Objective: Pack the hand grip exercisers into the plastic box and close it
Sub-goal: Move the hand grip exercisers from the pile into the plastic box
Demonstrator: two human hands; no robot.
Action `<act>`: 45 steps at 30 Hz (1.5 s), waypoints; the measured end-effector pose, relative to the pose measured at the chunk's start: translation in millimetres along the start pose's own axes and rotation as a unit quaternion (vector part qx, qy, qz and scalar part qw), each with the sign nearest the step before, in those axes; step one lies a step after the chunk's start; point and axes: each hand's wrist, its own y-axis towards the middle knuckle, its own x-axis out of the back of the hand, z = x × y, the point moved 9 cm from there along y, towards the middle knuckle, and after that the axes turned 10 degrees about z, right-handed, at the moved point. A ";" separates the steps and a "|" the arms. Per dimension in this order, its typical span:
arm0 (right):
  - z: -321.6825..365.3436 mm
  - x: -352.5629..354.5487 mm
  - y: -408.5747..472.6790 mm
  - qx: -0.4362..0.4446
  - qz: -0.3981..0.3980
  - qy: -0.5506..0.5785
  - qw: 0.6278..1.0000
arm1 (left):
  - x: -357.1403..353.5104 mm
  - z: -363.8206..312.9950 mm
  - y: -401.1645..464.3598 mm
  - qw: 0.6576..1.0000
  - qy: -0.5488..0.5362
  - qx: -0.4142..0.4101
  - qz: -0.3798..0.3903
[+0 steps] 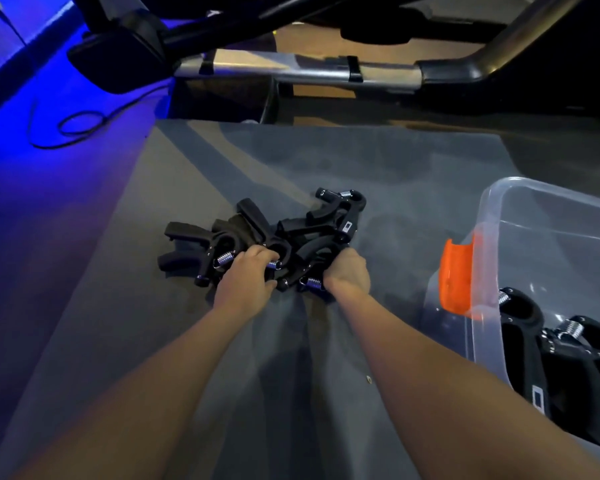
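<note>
On the grey mat [326,161] we see both hands, left hand [248,278] and right hand [350,273], curled tight into the pile of black grip exercisers [291,233], the clear plastic box [541,233] open at right with more exercisers [551,344] inside.

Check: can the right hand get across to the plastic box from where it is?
Probably yes. The right hand grips exercisers in the pile; the plastic box stands open to its right, with only bare grey mat between them.
</note>
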 end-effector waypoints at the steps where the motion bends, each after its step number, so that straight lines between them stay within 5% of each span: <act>1: 1.1 0.7 -0.7 0.002 0.003 -0.013 1.000 | 0.2 0.1 -0.2 1.000 0.002 -0.002 0.004; 9: 11.3 25.0 -45.8 0.008 0.066 0.075 0.995 | 8.6 -27.0 -29.6 0.998 -0.010 -0.021 0.056; 18: 24.7 103.4 -126.2 0.053 0.034 0.187 0.980 | 65.9 -107.4 -87.8 0.991 -0.076 -0.109 0.002; 33: -59.3 279.9 -202.7 0.166 0.065 0.503 0.846 | 89.3 -315.9 -135.7 0.966 -0.012 -0.242 -0.090; 35: -82.7 299.7 -205.4 0.191 0.062 0.474 0.857 | 80.0 -338.9 -136.7 0.966 -0.053 -0.237 -0.086; 39: -141.0 324.5 -206.8 0.166 -0.008 0.226 0.960 | 34.1 -376.4 -131.8 0.962 -0.166 -0.217 -0.015; 45: -205.5 340.5 -196.5 0.153 -0.059 0.073 0.984 | -49.9 -408.2 -123.2 0.892 -0.407 -0.146 0.130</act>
